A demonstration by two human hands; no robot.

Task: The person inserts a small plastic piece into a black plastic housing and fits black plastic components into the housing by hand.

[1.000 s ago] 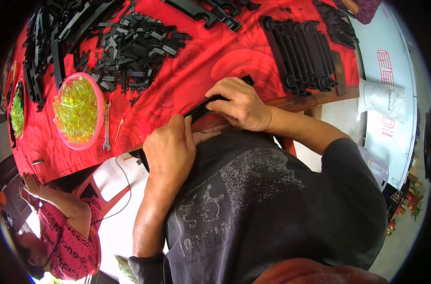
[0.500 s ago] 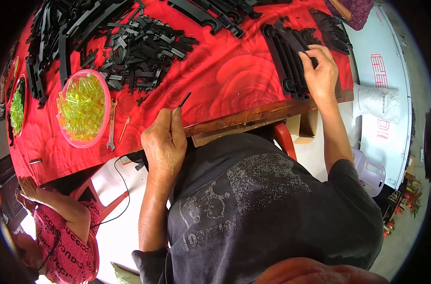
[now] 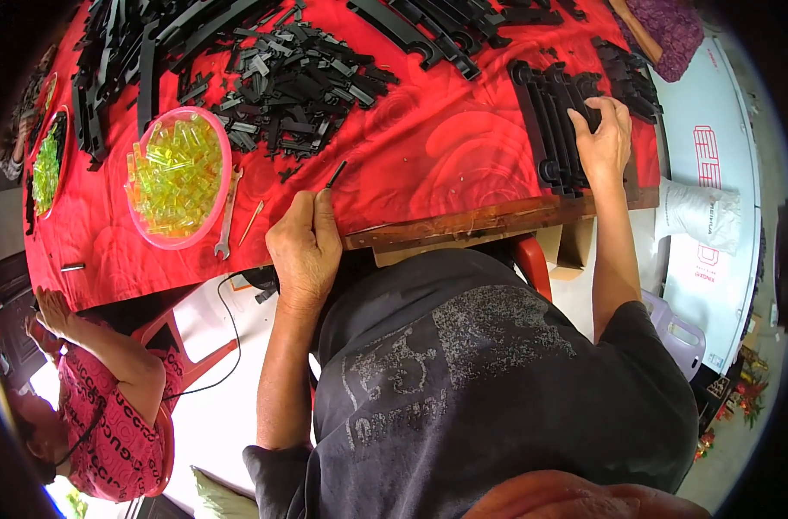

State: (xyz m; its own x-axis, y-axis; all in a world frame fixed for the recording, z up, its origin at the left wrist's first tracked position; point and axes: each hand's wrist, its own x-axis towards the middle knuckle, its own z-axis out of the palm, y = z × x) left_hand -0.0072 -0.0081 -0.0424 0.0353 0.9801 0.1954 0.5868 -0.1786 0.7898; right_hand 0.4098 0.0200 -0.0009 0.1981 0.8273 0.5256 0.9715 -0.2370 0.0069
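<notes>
My left hand (image 3: 305, 242) is closed at the table's front edge. A thin black stick (image 3: 337, 175) pokes out beyond its thumb and forefinger; the rest of it is hidden in the grip. At the right end of the table, my right hand (image 3: 606, 143) rests over a row of long black plastic strips (image 3: 545, 130) with round notches. Its thumb and forefinger are apart, with black parts beneath them. The strips lie side by side on the red tablecloth (image 3: 463, 138), their near ends close to the wooden edge.
A pink bowl (image 3: 226, 195) of yellow-green clear pieces stands left, beside a wrench (image 3: 228, 214). Small black parts (image 3: 303, 86) form a heap behind; longer black parts (image 3: 415, 35) lie farther back. One person (image 3: 117, 406) sits at lower left; another person's purple sleeve (image 3: 675, 43) shows at upper right.
My right hand's thumb and forefinger have spread, and the strip that was between them now lies among the row. My left hand still grips the stick. The whole view has shifted slightly.
</notes>
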